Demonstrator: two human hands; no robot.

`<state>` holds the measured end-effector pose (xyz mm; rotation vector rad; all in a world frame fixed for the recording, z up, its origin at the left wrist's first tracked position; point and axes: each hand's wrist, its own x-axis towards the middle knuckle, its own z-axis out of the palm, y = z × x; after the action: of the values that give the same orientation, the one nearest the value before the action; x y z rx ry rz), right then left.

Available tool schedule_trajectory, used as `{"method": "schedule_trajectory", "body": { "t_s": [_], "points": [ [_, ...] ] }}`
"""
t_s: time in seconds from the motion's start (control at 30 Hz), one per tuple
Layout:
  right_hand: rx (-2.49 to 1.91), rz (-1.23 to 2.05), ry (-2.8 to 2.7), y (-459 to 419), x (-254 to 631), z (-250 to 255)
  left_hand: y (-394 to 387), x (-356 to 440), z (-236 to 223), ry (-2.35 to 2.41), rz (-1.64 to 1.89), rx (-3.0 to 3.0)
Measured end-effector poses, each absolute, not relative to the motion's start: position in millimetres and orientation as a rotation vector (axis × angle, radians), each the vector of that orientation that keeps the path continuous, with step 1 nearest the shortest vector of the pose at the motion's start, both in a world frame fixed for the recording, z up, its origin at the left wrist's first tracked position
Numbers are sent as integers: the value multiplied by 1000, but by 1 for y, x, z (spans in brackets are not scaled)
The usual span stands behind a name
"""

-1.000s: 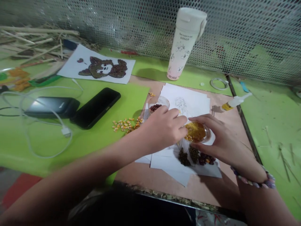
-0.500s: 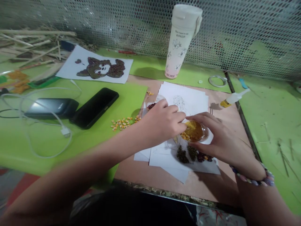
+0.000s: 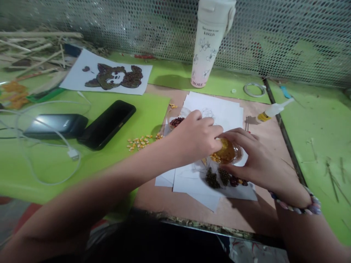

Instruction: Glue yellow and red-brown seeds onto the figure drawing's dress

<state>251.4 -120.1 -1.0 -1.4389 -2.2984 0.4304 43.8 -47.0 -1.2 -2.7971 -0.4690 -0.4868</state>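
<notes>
My right hand (image 3: 255, 157) is wrapped round a clear round cup (image 3: 238, 153) of yellow grains, with corn kernels (image 3: 215, 157) at its near left side. The cup is tilted above a sheet with a pencil drawing (image 3: 207, 112). My left hand (image 3: 197, 137) reaches over its rim with fingers curled down; the fingertips are hidden, so what they pinch cannot be made out. Dark green seeds (image 3: 212, 178) and dark red beans (image 3: 235, 180) lie on the paper below. Behind my left hand stands a clear container of small red beans (image 3: 176, 122), partly covered.
Loose corn kernels (image 3: 139, 141) lie left of the papers. A phone (image 3: 107, 124), a power bank (image 3: 56, 126) and a white cable (image 3: 73, 153) are farther left. At the back stand a tumbler (image 3: 208, 47) and a seed picture (image 3: 109, 75). A glue bottle (image 3: 270, 112) and tape roll (image 3: 254, 89) are right.
The view has shifted slightly. My left hand has moved a little to the right, its fingers lower over the cup. My right hand keeps its hold.
</notes>
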Motion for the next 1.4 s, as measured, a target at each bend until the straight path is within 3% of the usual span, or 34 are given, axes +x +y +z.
{"method": "schedule_trajectory", "body": {
  "t_s": [0.6, 1.4],
  "points": [
    [-1562, 181, -2337, -117, 263, -12, -42, 43, -1, -588, -435, -2832],
    [-1547, 326, -2372, -119, 265, -10, -52, 49, -10, -501, -266, -2964]
  ]
}}
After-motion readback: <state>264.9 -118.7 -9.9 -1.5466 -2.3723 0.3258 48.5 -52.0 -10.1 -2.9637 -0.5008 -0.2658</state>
